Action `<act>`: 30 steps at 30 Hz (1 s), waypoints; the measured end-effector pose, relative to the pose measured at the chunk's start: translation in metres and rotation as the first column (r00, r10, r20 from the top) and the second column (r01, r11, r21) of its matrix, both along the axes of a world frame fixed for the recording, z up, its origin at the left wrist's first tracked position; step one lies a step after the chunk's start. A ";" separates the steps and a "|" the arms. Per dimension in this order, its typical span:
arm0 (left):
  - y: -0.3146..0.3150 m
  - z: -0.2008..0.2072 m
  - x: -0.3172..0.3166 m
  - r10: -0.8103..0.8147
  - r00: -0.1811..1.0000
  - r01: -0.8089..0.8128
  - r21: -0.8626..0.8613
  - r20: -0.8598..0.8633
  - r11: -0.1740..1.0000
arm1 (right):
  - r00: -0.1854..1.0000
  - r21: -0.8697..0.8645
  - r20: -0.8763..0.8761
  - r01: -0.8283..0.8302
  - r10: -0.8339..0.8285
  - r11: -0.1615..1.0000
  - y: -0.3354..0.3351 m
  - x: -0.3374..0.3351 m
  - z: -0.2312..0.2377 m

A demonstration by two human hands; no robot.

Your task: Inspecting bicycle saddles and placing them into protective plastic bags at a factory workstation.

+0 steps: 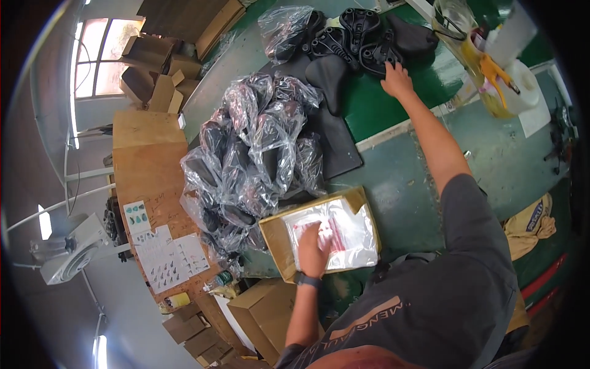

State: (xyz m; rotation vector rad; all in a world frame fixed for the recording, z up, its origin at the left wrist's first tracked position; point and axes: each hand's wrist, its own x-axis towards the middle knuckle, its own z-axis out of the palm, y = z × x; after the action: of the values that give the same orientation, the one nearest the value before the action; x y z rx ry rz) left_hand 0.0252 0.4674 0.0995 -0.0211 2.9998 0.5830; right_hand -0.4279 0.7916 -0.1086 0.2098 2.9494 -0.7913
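Observation:
My right hand (397, 81) is stretched out to the far side of the bench, its fingers closed over the near edge of an upturned black bicycle saddle (376, 60). My left hand (313, 249), with a dark band at its wrist, rests over a stack of clear plastic bags (353, 237) with red print. Its thumb stands apart from the fingers; the fingertips are partly hidden. The bags lie in an open cardboard box (279, 249) close to my body. Other bare saddles, such as a smooth black saddle (327, 80), lie left of my right hand.
Several saddles in clear plastic (246, 147) are heaped left of the box. A bagged saddle (283, 37) lies at the back. At right, a clear container (491, 86) holds orange-handled pliers (495, 74). Printed sheets (163, 258) lie on a brown board (147, 178) at left.

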 end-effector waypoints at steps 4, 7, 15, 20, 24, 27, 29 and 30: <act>-0.034 -0.053 -0.117 0.004 1.000 -0.007 0.118 0.023 0.993 | 0.998 0.089 0.065 0.001 -0.006 0.996 0.011 -0.057 -0.012; -0.014 -0.093 -0.150 0.021 0.842 0.019 -0.069 0.539 0.997 | 0.998 0.053 -0.063 -0.025 0.029 0.998 0.013 -0.051 -0.021; -0.036 -0.107 -0.182 -0.373 0.808 0.382 0.076 0.456 0.921 | 0.870 -0.054 -0.203 -0.468 0.449 0.882 0.013 0.091 0.005; -0.030 -0.105 -0.192 -0.406 0.837 0.384 0.135 0.365 0.913 | 0.488 -0.642 0.229 -0.575 0.842 0.508 0.010 0.049 0.099; -0.032 -0.107 -0.200 -0.391 0.830 0.361 0.150 0.398 0.920 | 0.673 -0.413 -0.129 -0.704 0.728 0.578 -0.054 -0.059 0.050; -0.037 -0.101 -0.200 -0.366 0.812 0.337 0.146 0.455 0.930 | 0.770 -0.118 -0.377 -0.591 0.515 0.798 -0.133 -0.178 0.003; -0.043 -0.101 -0.197 -0.334 0.821 0.307 0.135 0.464 0.942 | 0.774 -0.134 -0.553 -0.447 0.307 0.885 -0.188 -0.250 -0.029; -0.045 -0.103 -0.197 -0.336 0.820 0.306 0.142 0.463 0.941 | 0.760 -0.191 -0.620 -0.388 0.196 0.901 -0.211 -0.284 -0.045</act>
State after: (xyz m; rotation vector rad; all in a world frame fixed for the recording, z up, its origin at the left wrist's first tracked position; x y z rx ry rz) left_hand -0.1713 0.4229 -0.0033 0.2965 2.4221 0.5339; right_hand -0.7118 0.5804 -0.1531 -0.6365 3.1806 -1.4704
